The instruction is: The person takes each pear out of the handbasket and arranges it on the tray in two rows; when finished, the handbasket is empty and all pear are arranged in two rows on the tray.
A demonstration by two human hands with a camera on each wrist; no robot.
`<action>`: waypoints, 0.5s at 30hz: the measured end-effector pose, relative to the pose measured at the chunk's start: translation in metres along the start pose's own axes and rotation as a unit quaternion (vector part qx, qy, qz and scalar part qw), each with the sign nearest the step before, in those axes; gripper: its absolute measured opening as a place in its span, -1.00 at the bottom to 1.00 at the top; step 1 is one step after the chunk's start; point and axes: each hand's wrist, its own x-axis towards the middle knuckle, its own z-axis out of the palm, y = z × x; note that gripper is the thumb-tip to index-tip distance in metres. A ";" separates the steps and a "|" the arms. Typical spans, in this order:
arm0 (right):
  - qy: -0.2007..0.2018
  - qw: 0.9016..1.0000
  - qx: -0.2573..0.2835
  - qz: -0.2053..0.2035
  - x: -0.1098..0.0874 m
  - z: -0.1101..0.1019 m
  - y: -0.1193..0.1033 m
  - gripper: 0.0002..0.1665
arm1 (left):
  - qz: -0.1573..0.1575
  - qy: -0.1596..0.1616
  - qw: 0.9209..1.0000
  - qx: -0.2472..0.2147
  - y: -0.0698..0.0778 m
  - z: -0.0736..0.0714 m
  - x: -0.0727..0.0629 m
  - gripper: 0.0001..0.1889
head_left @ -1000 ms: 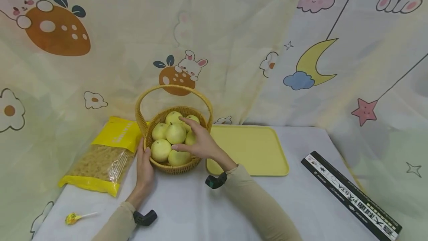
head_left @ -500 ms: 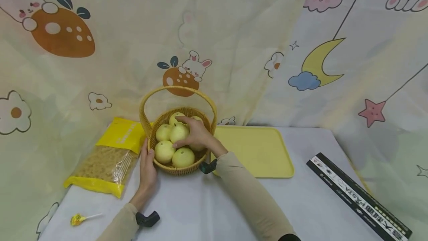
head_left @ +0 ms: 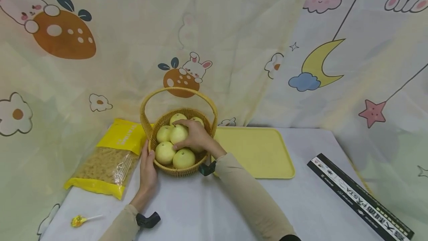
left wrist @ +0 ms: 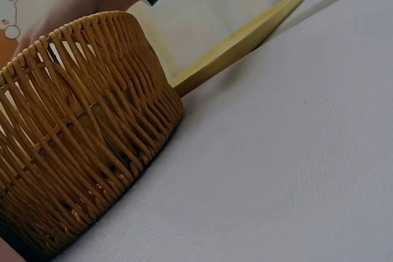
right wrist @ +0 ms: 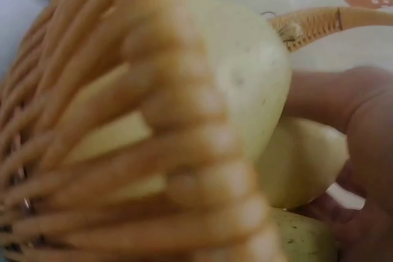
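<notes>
Head view: right hand (head_left: 197, 135) is grasping a round yellow-green fruit (head_left: 178, 134), unclenched left hand (head_left: 148, 174) touching tan wicker basket (head_left: 180, 172) at left.

Seven fruits (head_left: 165, 153) show, plus one basket (head_left: 182, 173), tray (head_left: 254, 151), bag (head_left: 110, 163), box (head_left: 359, 197), lollipop (head_left: 78, 221).

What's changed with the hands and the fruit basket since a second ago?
The right hand has moved in leftward and taken hold of the middle yellow-green fruit. The left hand stays against the wicker basket; the yellow tray, pasta bag, lollipop and pasta box stayed put.
</notes>
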 end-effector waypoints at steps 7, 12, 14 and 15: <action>0.022 0.995 0.068 -0.068 -0.010 -0.011 -0.004 0.00 | 0.004 -0.001 1.000 0.007 -0.001 0.001 -0.001 -0.38; 0.012 0.988 0.129 -0.081 -0.018 -0.024 -0.011 0.00 | 0.006 0.004 1.000 0.017 0.001 0.001 -0.001 -0.38; 0.008 0.983 0.159 -0.089 -0.021 -0.028 -0.012 -0.05 | 0.004 0.006 1.000 0.016 0.001 0.000 -0.001 -0.38; 0.008 0.980 0.174 -0.095 -0.023 -0.030 -0.012 -0.08 | 0.002 0.006 1.000 0.016 0.001 0.000 -0.001 -0.38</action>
